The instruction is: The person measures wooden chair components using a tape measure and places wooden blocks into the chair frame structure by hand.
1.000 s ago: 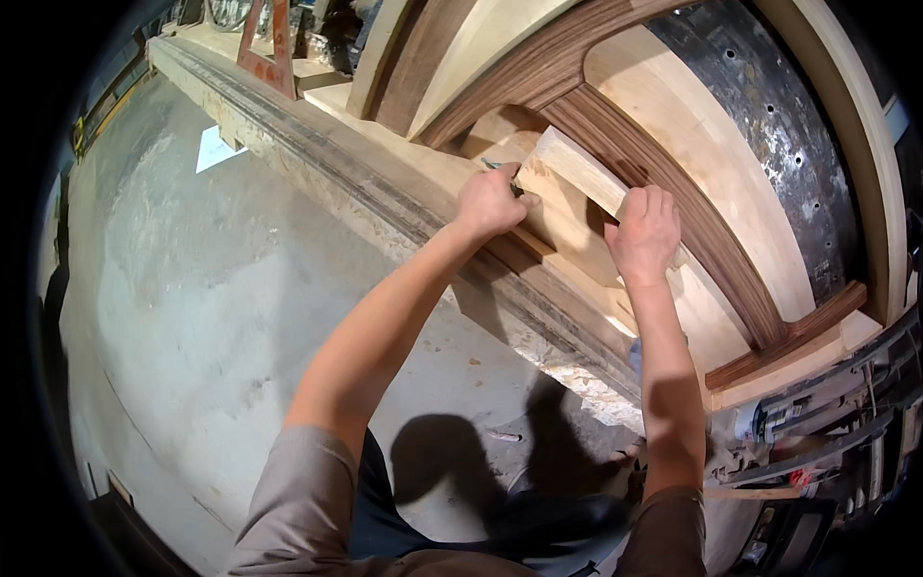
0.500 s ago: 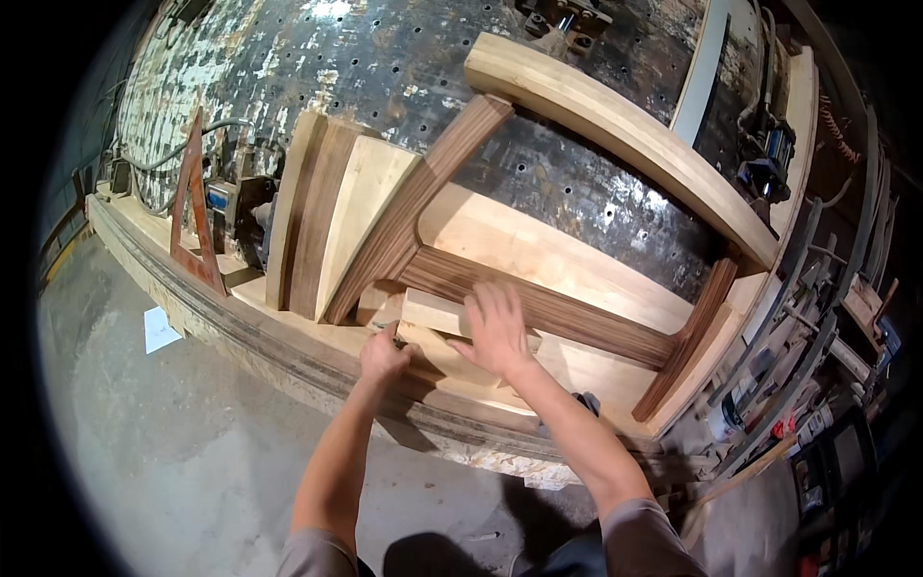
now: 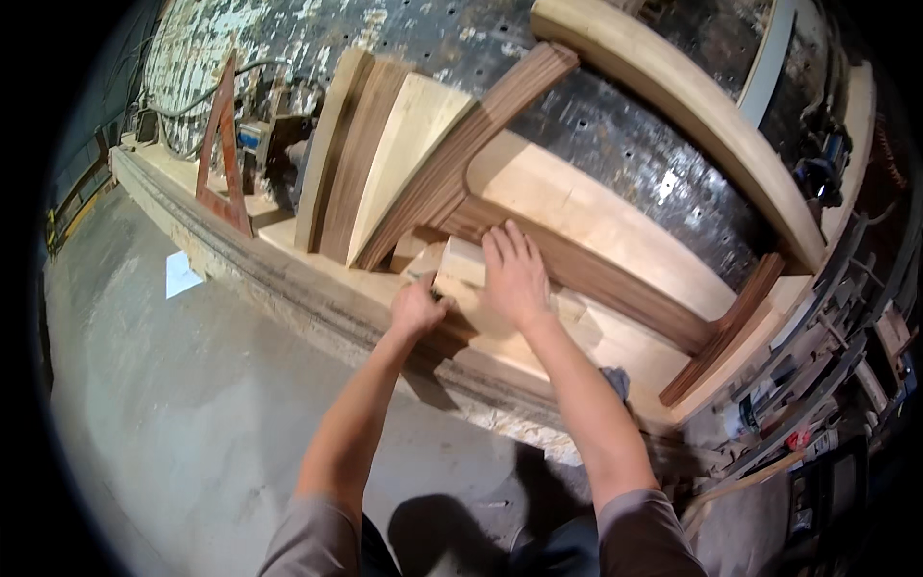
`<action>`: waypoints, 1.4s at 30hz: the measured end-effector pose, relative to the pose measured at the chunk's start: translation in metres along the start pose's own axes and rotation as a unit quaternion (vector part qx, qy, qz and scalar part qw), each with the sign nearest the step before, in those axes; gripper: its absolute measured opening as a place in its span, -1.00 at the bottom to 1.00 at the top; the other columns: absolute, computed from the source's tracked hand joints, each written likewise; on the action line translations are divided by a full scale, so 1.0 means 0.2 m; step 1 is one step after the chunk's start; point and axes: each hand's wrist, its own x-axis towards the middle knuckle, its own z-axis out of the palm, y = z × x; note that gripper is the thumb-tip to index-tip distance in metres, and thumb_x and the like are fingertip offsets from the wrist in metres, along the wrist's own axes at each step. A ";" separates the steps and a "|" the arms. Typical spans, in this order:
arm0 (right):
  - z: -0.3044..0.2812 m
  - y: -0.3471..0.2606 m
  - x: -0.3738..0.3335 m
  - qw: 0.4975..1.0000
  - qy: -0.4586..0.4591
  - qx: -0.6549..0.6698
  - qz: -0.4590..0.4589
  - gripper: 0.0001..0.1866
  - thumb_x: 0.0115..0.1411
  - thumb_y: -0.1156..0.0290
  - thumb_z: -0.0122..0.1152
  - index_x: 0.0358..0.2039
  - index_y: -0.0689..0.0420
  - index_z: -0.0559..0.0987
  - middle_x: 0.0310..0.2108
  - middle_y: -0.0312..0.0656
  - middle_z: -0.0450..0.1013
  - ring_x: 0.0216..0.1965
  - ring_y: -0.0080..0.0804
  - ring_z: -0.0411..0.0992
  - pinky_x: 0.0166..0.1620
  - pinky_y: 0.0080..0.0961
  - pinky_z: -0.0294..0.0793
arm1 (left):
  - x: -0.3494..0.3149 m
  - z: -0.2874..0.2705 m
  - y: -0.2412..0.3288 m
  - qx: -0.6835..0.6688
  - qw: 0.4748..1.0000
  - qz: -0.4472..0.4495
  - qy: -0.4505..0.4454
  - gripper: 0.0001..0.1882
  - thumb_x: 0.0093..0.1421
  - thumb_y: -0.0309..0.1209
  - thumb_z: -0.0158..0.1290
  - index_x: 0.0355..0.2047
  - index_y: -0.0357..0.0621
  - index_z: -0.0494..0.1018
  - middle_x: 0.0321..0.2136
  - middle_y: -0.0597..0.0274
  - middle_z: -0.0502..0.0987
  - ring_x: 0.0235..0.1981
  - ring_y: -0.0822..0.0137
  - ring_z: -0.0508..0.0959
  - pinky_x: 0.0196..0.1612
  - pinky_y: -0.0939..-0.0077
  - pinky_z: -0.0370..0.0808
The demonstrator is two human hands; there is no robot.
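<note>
My left hand (image 3: 418, 308) is closed near the front edge of the bench, its fingers curled round something small and dark, mostly hidden. Flat on a pale wood block (image 3: 463, 260) lies my right hand (image 3: 516, 277), fingers stretched out and fingertips reaching to the dark striped rail (image 3: 615, 294) behind it. That rail runs between a curved dark wood post (image 3: 452, 168) on the left and a shorter dark piece (image 3: 723, 332) on the right. Pale boards (image 3: 596, 207) lie behind the rail and under my hands.
Left of the post stand several wood strips (image 3: 358, 159) and a reddish wooden triangle (image 3: 223, 154). A long curved pale beam (image 3: 692, 106) crosses the perforated dark metal plate (image 3: 615, 144). Metal bars and tools crowd the right side. White paper (image 3: 181, 274) lies on the floor.
The view has shifted, so the bench and frame sit farther right and higher. My right hand's thumb, spread out before, is now mostly out of sight, and my hands are slightly closer together.
</note>
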 end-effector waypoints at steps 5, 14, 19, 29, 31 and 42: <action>0.02 0.01 0.00 0.999 0.007 0.034 0.023 -0.19 -0.13 0.12 0.37 0.12 0.19 0.30 0.15 -0.05 0.24 0.28 -0.10 0.06 0.25 -0.12 0.10 | 0.02 0.02 -0.02 0.019 1.000 0.012 0.006 -0.37 -0.09 -0.11 0.20 0.02 -0.05 0.42 -0.26 -0.13 0.56 -0.15 -0.05 0.53 -0.06 0.16 0.46; -0.02 0.00 0.01 0.991 0.029 0.130 0.000 -0.21 -0.06 -0.03 0.30 0.12 0.15 0.33 0.12 -0.08 0.30 0.22 -0.14 0.15 0.25 -0.11 0.04 | -0.02 -0.08 -0.10 -0.057 0.987 -0.052 0.139 -0.42 -0.15 -0.45 0.10 0.00 -0.24 0.40 -0.23 -0.07 0.54 -0.20 0.06 0.53 -0.11 0.37 0.45; -0.06 0.09 0.03 0.978 0.019 0.207 -0.028 -0.23 -0.09 0.04 0.35 0.10 0.13 0.35 0.10 -0.07 0.32 0.19 -0.13 0.18 0.24 -0.02 0.03 | -0.59 -0.49 0.27 -0.462 0.827 -0.304 0.103 -0.66 0.07 -0.48 0.09 -0.10 -0.24 0.46 -0.52 0.30 0.44 -0.54 0.44 0.42 -0.47 0.60 0.36; -1.43 -1.14 -0.47 0.626 -0.533 0.564 -0.083 -0.59 0.08 0.20 0.26 -0.10 0.14 0.52 -0.18 -0.04 0.50 -0.16 -0.28 0.50 -0.06 -0.43 0.45 | -2.30 -1.16 0.82 -0.728 0.168 -0.549 0.376 -0.86 0.12 -0.39 -0.07 -0.36 -0.17 0.39 -0.32 0.05 0.47 -0.25 0.15 0.46 -0.12 0.22 0.44; -1.81 -1.32 -0.32 0.553 -0.594 0.578 -0.088 -0.51 0.06 0.19 0.25 0.00 0.08 0.47 -0.08 0.01 0.48 -0.08 -0.16 0.48 -0.03 -0.36 0.44 | -2.18 -1.48 1.04 -0.710 0.226 -0.557 0.366 -0.75 0.23 -0.29 -0.15 -0.23 -0.17 0.40 -0.27 0.11 0.47 -0.18 0.18 0.47 -0.05 0.23 0.43; -1.82 -1.53 0.88 0.552 -0.369 0.742 -0.086 -0.62 0.06 0.42 0.22 -0.05 0.12 0.52 -0.19 -0.16 0.52 -0.18 -0.45 0.46 -0.07 -0.50 0.42 | -1.62 -2.70 0.51 -0.351 0.766 -0.462 0.278 -0.61 0.27 -0.15 -0.17 -0.22 -0.18 0.51 -0.27 0.12 0.59 -0.36 0.16 0.60 -0.18 0.33 0.48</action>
